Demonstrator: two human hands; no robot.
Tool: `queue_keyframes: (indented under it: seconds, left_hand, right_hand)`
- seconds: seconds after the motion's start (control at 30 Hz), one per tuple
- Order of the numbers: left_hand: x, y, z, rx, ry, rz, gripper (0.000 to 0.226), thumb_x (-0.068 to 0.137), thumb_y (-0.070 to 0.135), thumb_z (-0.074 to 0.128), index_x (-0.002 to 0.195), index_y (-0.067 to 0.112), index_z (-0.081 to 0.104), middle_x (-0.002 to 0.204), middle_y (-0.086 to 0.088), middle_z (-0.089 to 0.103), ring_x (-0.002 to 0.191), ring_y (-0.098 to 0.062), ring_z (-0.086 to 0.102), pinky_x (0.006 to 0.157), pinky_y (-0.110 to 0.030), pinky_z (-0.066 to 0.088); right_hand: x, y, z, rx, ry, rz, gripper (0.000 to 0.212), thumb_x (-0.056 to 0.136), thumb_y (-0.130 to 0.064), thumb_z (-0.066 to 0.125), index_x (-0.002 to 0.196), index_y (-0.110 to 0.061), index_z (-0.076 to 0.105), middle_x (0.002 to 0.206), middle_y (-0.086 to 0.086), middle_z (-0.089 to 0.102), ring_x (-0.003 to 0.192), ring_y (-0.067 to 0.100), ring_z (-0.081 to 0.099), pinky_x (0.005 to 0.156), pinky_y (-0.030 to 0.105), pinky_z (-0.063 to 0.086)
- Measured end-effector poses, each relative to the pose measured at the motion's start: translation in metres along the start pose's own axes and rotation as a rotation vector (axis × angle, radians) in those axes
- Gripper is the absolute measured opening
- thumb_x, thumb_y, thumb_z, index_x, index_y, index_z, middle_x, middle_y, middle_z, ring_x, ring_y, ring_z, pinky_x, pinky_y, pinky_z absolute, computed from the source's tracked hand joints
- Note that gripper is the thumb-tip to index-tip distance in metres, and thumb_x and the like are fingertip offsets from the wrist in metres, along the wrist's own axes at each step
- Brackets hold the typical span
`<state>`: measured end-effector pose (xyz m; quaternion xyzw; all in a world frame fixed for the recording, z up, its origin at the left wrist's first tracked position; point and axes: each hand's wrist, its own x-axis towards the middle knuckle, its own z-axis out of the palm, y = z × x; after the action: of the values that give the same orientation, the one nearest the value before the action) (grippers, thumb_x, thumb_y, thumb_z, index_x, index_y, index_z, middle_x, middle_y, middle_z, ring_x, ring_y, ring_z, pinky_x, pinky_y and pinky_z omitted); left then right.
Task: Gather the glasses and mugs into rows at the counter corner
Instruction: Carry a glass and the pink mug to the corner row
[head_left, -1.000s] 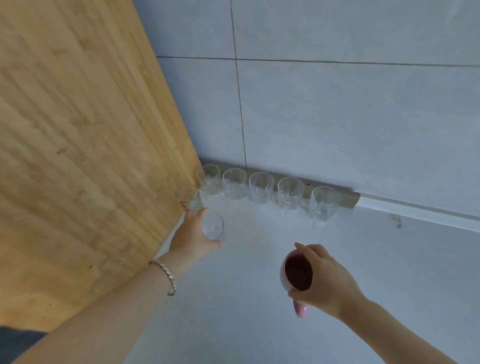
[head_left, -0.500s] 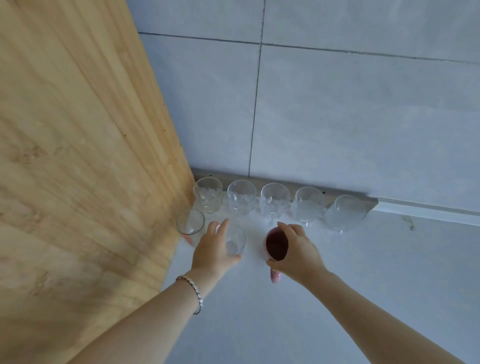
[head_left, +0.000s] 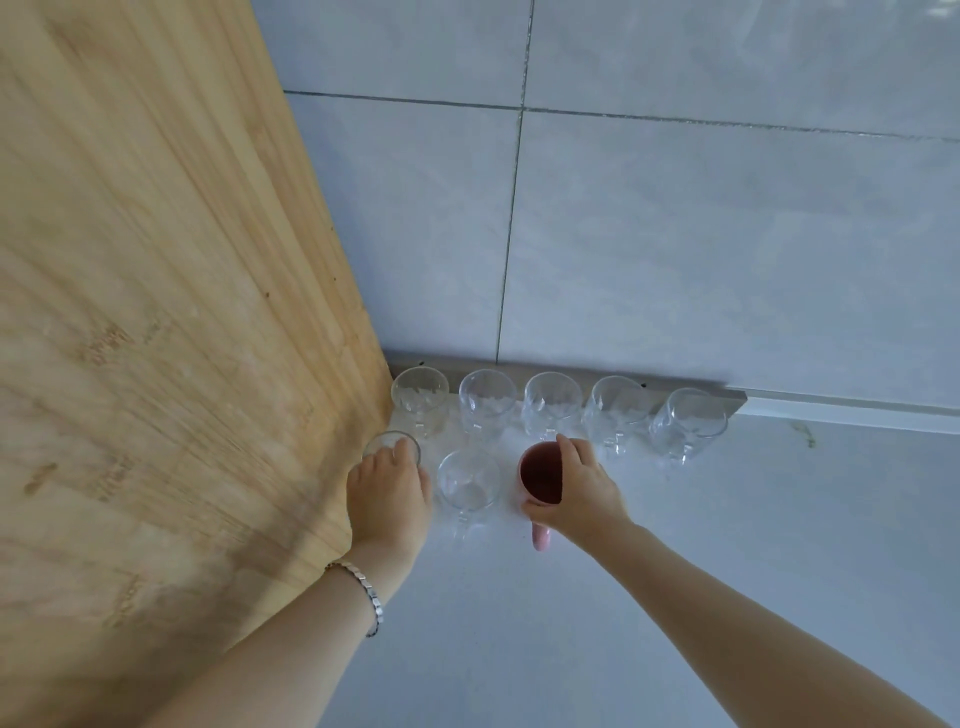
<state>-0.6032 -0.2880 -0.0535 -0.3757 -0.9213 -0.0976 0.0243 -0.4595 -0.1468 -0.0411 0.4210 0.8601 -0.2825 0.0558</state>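
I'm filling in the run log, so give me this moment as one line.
phase: building front row | left hand: on small glass by wood panel | right hand: gripping pink mug | back row: five glasses at wall

- The mug (head_left: 541, 474) is pink outside and dark red inside.
- The five glasses in the back row (head_left: 553, 405) are clear, with a bumpy cut pattern on their sides.
- The two front glasses, one by the wood (head_left: 384, 446) and one next to the mug (head_left: 468, 480), are clear and plain.
- The counter (head_left: 675, 597) is pale grey-white with tiny specks.
- The wall tiles (head_left: 701, 249) are light grey with faint cloudy marks and thin dark lines between them.
- The wooden panel (head_left: 156, 312) is light yellow-brown with long streaks and a few darker spots.
- The bracelet (head_left: 363, 592) is shiny silver, made of little links.
- The strip (head_left: 727, 400) behind the glasses is dull grey.
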Motion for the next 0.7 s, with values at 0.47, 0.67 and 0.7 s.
queue_keyframes:
  seconds: [0.47, 0.67, 0.7]
  left_hand:
    - [-0.012, -0.006, -0.003, 0.228, -0.065, 0.148, 0.042, 0.031, 0.006, 0.091, 0.062, 0.011, 0.063, 0.055, -0.007, 0.06, 0.047, -0.027, 0.061, 0.048, -0.027, 0.05]
    - [-0.022, 0.076, -0.039, 0.176, -0.124, 0.38, 0.051, 0.04, 0.015, 0.089, 0.085, 0.01, 0.066, 0.078, -0.009, 0.066, 0.064, -0.029, 0.065, 0.054, -0.031, 0.054]
    - [-0.025, 0.099, -0.047, 0.161, -0.194, 0.434, 0.043, 0.055, 0.02, 0.084, 0.093, 0.01, 0.066, 0.088, -0.008, 0.067, 0.076, -0.029, 0.067, 0.064, -0.032, 0.055]
  right_hand:
    - [-0.015, 0.001, -0.007, 0.028, -0.074, -0.021, 0.103, 0.077, -0.038, 0.072, 0.15, -0.013, 0.004, 0.153, 0.003, 0.022, 0.132, 0.026, 0.04, 0.105, 0.038, 0.041]
    - [-0.055, 0.057, -0.035, -0.112, -0.192, 0.096, 0.062, 0.088, -0.041, 0.055, 0.14, -0.015, 0.036, 0.134, 0.004, 0.053, 0.126, 0.023, 0.048, 0.103, 0.035, 0.041]
    - [-0.067, 0.073, -0.043, -0.14, -0.222, 0.12, 0.055, 0.089, -0.04, 0.054, 0.137, -0.017, 0.041, 0.136, 0.002, 0.052, 0.128, 0.021, 0.046, 0.105, 0.034, 0.039]
